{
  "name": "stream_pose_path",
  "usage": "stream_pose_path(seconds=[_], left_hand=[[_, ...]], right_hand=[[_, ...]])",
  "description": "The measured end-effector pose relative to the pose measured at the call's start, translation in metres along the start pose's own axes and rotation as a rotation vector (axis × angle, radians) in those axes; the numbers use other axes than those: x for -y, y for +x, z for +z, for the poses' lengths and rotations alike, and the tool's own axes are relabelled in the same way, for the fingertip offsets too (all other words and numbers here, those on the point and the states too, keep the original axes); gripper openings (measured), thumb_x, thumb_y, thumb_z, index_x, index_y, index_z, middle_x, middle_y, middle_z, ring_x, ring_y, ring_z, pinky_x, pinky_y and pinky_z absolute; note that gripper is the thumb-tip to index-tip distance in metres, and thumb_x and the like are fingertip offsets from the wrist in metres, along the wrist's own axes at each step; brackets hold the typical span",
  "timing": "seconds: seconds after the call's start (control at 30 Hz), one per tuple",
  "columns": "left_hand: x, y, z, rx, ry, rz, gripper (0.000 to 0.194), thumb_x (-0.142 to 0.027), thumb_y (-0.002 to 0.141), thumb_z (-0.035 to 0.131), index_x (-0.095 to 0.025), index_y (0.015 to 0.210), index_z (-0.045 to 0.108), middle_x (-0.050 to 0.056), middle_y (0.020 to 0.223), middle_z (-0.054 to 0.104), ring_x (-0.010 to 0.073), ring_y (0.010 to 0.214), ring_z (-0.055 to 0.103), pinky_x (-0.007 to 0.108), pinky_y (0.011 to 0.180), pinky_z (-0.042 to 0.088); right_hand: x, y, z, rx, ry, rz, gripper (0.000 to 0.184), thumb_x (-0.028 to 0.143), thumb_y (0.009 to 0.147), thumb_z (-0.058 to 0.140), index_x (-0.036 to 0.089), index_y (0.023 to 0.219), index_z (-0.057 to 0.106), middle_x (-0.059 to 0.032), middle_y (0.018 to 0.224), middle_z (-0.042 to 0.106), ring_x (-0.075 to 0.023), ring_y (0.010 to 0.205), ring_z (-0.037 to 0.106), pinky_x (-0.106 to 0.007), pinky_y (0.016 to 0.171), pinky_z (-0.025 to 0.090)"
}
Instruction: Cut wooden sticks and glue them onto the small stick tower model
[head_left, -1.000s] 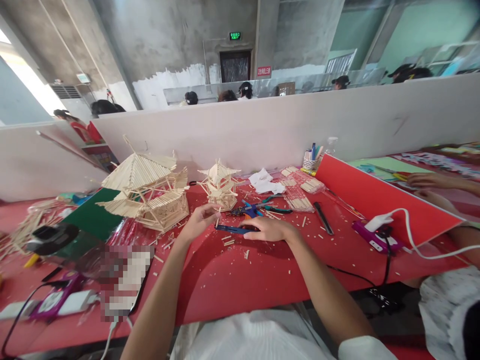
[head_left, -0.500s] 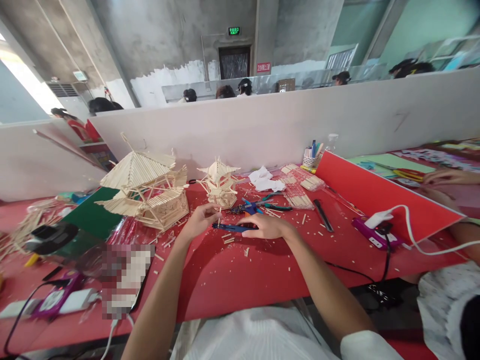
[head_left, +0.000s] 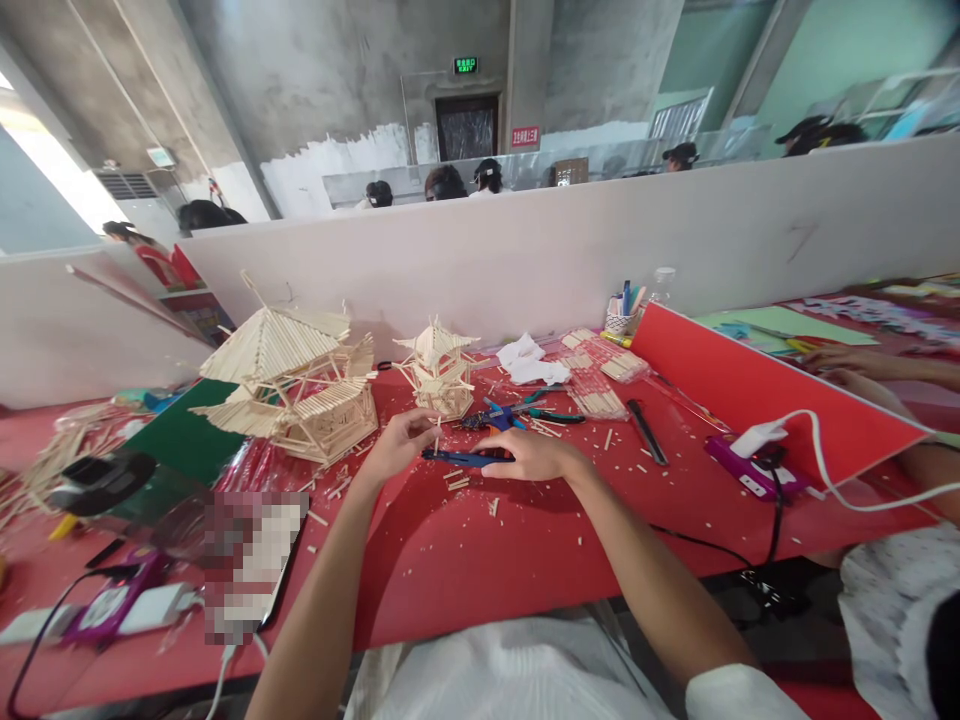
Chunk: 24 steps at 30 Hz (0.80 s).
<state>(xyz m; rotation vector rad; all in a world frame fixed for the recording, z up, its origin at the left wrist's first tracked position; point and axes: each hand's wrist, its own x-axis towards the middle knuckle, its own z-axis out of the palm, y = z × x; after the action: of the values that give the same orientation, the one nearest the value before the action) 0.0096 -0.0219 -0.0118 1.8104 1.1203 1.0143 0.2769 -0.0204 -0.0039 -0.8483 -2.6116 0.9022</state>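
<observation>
Left fingers pinch a wooden stick, upright; right fingers grip a blue tool pointing left. Right of frame centre, a cup holds pens.

The slim tool is dark blue, the thin stick pale cream. Tabletop and big board are red; the pen cup is white with dark crisscross lines.

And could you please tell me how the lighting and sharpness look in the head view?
In the head view, the opening at far left is washed out; soft shadow darkens the red tabletop near the blue tool; mosaic hides most of the phone; the stick in the left grip looks soft.
</observation>
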Motion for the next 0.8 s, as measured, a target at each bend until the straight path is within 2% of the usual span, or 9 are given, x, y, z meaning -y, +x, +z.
stream_pose_path(seconds=[0.53, 0.8], left_hand=[[-0.0031, -0.0005, -0.0013, -0.027, -0.012, 0.009, 0.042, -0.047, 0.079, 0.074, -0.014, 0.104, 0.071, 0.001, 0.07, 0.067, 0.0147, 0.067, 0.06, 0.025, 0.066, 0.047], [0.001, 0.0008, -0.0019, -0.032, -0.009, 0.015, 0.039, -0.046, 0.08, 0.074, -0.013, 0.102, 0.07, 0.0, 0.067, 0.066, 0.0145, 0.065, 0.06, 0.025, 0.065, 0.048]], right_hand=[[-0.0008, 0.0015, 0.0021, -0.023, -0.01, -0.006, 0.04, 0.043, 0.093, 0.06, 0.022, 0.125, 0.07, -0.0082, 0.121, 0.074, -0.0266, 0.107, 0.069, -0.031, 0.087, 0.048], [-0.0004, 0.0043, 0.0078, -0.037, -0.073, -0.011, 0.036, 0.04, 0.095, 0.058, 0.021, 0.123, 0.069, -0.0089, 0.116, 0.075, -0.0262, 0.102, 0.069, -0.03, 0.082, 0.046]])
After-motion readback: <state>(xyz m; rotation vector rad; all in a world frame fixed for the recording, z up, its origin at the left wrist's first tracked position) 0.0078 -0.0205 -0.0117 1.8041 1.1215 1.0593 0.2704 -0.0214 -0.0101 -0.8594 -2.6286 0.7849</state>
